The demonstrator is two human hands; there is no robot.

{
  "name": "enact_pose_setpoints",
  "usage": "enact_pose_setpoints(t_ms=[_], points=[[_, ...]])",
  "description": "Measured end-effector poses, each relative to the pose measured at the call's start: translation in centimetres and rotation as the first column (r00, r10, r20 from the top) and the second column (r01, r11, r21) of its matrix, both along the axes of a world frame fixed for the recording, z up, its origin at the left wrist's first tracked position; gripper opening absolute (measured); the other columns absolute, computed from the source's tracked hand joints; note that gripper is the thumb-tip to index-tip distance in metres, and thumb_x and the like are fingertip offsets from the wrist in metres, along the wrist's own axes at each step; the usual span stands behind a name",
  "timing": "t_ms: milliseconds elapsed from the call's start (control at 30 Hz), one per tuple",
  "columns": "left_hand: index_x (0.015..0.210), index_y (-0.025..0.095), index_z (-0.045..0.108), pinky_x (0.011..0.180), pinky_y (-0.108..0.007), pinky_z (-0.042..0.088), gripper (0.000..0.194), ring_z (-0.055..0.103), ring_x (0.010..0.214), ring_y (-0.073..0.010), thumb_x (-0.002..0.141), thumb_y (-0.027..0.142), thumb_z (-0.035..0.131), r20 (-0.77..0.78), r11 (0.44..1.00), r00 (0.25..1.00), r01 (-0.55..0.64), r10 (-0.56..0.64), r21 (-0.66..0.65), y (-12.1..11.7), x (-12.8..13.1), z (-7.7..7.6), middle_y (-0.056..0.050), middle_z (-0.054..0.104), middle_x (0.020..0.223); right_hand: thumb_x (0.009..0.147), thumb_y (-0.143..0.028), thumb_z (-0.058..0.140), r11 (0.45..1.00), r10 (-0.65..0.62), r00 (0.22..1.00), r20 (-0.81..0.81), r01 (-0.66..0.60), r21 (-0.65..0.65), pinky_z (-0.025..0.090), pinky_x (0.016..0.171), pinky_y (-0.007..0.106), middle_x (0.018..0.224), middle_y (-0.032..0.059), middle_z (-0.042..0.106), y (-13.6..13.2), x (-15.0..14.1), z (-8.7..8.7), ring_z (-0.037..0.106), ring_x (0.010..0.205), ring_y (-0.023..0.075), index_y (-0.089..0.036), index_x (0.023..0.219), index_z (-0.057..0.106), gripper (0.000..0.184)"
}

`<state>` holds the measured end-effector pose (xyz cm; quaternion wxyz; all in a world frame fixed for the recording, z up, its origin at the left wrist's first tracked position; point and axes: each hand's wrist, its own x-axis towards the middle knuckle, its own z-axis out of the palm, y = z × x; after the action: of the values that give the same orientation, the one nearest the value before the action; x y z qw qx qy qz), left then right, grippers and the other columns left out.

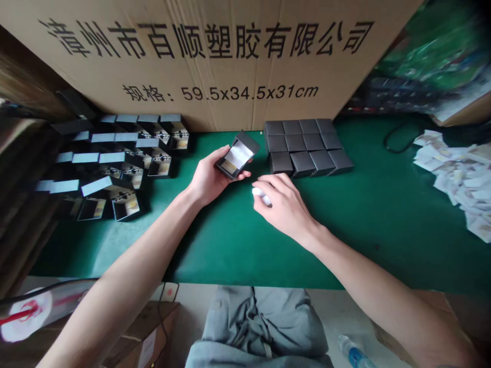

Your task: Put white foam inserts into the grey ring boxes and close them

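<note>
My left hand [207,179] grips a small black hinged box [237,154], held above the green tabletop with its lid raised. The box shows a pale inner lid and a yellowish patch in its base. Close by on the right, the fingers of my right hand [286,204] are closed around a small white thing [263,196], mostly covered by them; its kind cannot be made out. Beyond that hand stand rows of closed black boxes [301,145], packed side by side. Over to the left are several rows of similar boxes [126,204] with lids up.
A large printed cardboard carton [226,66] walls off the back of the green table [238,245]. Small white packets [468,179] lie heaped at the far right, near a black cable [397,148]. Below the front edge are a plastic bottle [355,352] and a brown carton [134,337].
</note>
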<state>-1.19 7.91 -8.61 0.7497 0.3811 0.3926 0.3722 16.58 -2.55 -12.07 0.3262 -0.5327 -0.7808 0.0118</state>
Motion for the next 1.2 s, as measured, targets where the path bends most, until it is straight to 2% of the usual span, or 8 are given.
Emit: enact_pose_setpoints(t_ms=[267,467,633,733,833,967,1067,1200], points=[[0.110,0.009,0.067,0.062,-0.027,0.061,0.033,0.076,0.068,-0.0196,0.106,0.028,0.041,0.099,0.994,0.994,-0.032,0.042,-0.100,-0.1,0.2,0.4,-0.014,0.079,0.093,0.093,-0.011,0.056,0.972,0.188,0.955,-0.228,-0.215,-0.099,0.061,0.105,0.040,0.136,0.0123,0.067,0.3,0.0,-0.3,0.069,0.122,0.0242,-0.017,0.128,0.069,0.038],[0.115,0.008,0.067,0.063,-0.026,0.061,0.031,0.078,0.072,-0.0213,0.106,0.028,0.045,0.117,0.985,0.987,-0.096,0.113,-0.141,0.2,0.1,0.2,-0.014,0.079,0.093,0.096,-0.030,0.070,0.976,0.196,0.967,-0.164,-0.208,-0.061,0.058,0.109,0.054,0.135,0.0139,0.066,0.5,0.2,-0.3,0.064,0.126,0.0305,-0.021,0.138,0.062,0.043],[0.119,0.006,0.066,0.063,-0.028,0.060,0.035,0.078,0.073,-0.0222,0.107,0.026,0.041,0.137,0.984,0.984,-0.091,0.112,-0.151,0.3,0.1,0.2,-0.016,0.079,0.096,0.098,-0.032,0.073,0.983,0.166,0.976,-0.139,-0.175,-0.053,0.061,0.097,0.051,0.116,0.0115,0.073,0.9,0.5,-0.5,0.065,0.110,0.0290,-0.019,0.121,0.072,0.026],[0.118,0.005,0.066,0.061,-0.029,0.060,0.036,0.077,0.071,-0.0223,0.108,0.026,0.038,0.133,0.983,0.985,-0.089,0.110,-0.159,0.2,0.1,0.3,-0.016,0.079,0.094,0.102,-0.024,0.066,0.964,0.255,0.952,-0.171,-0.263,-0.024,0.059,0.104,0.052,0.119,0.0077,0.078,1.1,0.7,-0.6,0.064,0.121,0.0283,-0.020,0.114,0.075,0.016],[0.115,0.005,0.066,0.062,-0.029,0.061,0.037,0.077,0.069,-0.0219,0.109,0.027,0.036,0.135,0.985,0.986,-0.077,0.098,-0.155,0.2,0.1,0.4,-0.015,0.079,0.093,0.105,-0.018,0.058,0.951,0.308,0.932,-0.192,-0.303,0.057,0.056,0.112,0.052,0.126,0.0066,0.078,1.2,0.6,-0.5,0.061,0.131,0.0259,-0.020,0.117,0.076,0.022],[0.112,0.006,0.068,0.063,-0.028,0.062,0.037,0.077,0.068,-0.0211,0.109,0.028,0.038,0.136,0.987,0.987,-0.061,0.081,-0.149,0.2,0.0,0.4,-0.015,0.079,0.092,0.104,-0.026,0.062,0.977,0.200,0.952,-0.231,-0.179,0.112,0.059,0.105,0.047,0.123,0.0113,0.075,1.0,0.4,-0.2,0.068,0.117,0.0244,-0.017,0.116,0.075,0.020],[0.110,0.007,0.069,0.063,-0.028,0.062,0.037,0.076,0.068,-0.0204,0.108,0.028,0.039,0.140,0.988,0.987,-0.052,0.072,-0.147,0.2,0.0,0.4,-0.015,0.079,0.092,0.100,-0.036,0.068,0.995,0.086,0.975,-0.206,-0.075,0.061,0.059,0.101,0.048,0.125,0.0119,0.072,0.9,0.2,-0.2,0.068,0.114,0.0267,-0.020,0.119,0.073,0.026],[0.109,0.006,0.068,0.063,-0.027,0.062,0.037,0.076,0.068,-0.0201,0.108,0.027,0.039,0.137,0.986,0.987,-0.063,0.084,-0.156,0.1,0.1,0.4,-0.015,0.079,0.091,0.095,-0.044,0.074,0.999,0.049,0.989,-0.141,-0.046,0.025,0.058,0.099,0.048,0.122,0.0122,0.071,0.6,-0.4,0.0,0.067,0.108,0.0283,-0.020,0.122,0.071,0.037]])
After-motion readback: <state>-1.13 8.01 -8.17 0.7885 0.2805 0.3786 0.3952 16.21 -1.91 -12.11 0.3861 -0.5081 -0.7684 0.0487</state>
